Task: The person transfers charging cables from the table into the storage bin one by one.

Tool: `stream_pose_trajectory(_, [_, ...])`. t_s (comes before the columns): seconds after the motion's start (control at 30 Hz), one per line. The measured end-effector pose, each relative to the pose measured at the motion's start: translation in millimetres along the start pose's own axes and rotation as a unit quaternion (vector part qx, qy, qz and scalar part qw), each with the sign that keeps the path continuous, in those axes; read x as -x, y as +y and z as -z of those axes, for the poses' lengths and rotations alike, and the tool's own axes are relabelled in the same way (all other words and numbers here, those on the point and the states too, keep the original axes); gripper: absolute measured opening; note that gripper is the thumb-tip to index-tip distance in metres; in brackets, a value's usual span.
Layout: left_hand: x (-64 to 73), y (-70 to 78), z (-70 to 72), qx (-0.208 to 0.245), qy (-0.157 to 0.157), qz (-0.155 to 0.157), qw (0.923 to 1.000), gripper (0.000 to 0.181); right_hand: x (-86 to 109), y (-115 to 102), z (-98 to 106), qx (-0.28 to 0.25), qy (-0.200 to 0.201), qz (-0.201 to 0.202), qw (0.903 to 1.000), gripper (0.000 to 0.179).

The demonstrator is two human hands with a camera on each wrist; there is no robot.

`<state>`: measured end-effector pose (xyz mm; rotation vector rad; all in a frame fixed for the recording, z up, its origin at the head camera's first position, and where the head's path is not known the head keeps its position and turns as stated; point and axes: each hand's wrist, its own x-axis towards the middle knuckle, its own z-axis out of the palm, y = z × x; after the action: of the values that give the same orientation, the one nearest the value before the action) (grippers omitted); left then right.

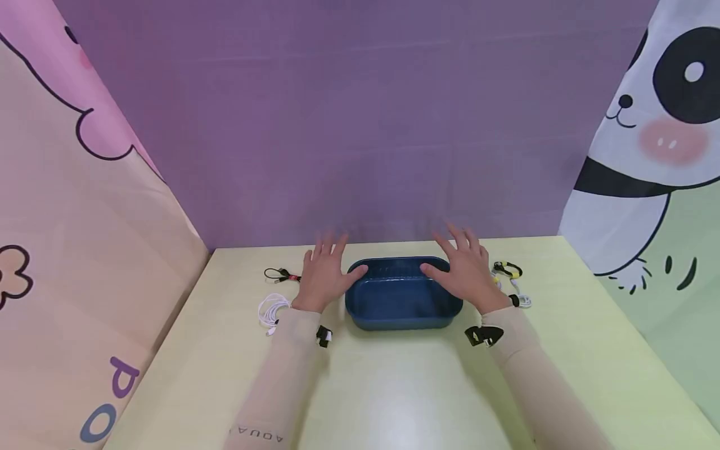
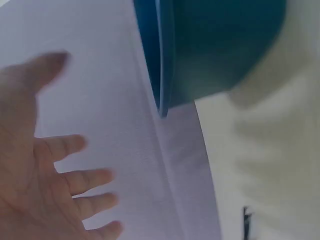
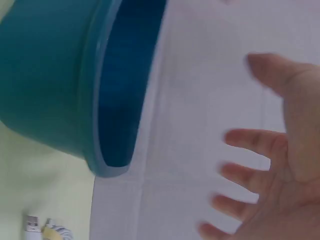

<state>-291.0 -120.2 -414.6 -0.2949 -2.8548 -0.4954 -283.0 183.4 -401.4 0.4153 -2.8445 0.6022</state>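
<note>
A glossy blue, rounded-rectangular basin is being flanked by a bare left hand and a bare right hand, fingers spread.
The basin is being carried by the pale, smooth tabletop near its back edge, opening turned upward, long axis being run left to right; its short ends are thus being presented to the hands, presumably for easy reach. Nothing is being gripped. Thin white, black and yellow cables are being given the sides, seemingly to free the middle.
</note>
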Motion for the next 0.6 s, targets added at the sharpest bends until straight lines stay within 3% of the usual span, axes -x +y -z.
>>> stream_pose_trajectory(0.13, [16.0, -1.9, -7.2, 0.068, 0.026, 0.022, 0.9971, 0.061, 18.5, 7.8, 1.5, -0.056, 0.006, 0.011, 0.9984, 0.056])
stream_pose_trajectory(0.3, [23.9, -7.9, -21.4, 0.152, 0.035, 0.075, 0.9849, 0.052, 35.6, 25.4, 3.3, -0.099, 0.031, 0.023, 0.9944, 0.039])
stream_pose_trajectory(0.47, [25.1, -15.0, -31.4, 0.181, 0.042, 0.101, 0.9774, 0.046, 44.8, 40.8, 11.7, -0.141, 0.049, 0.012, 0.9887, 0.031])
stream_pose_trajectory(0.6, [26.3, -17.2, -41.0, 0.19, 0.028, 0.105, 0.9758, 0.042, 50.7, 54.3, 20.1, -0.15, 0.048, -0.011, 0.9874, 0.029])
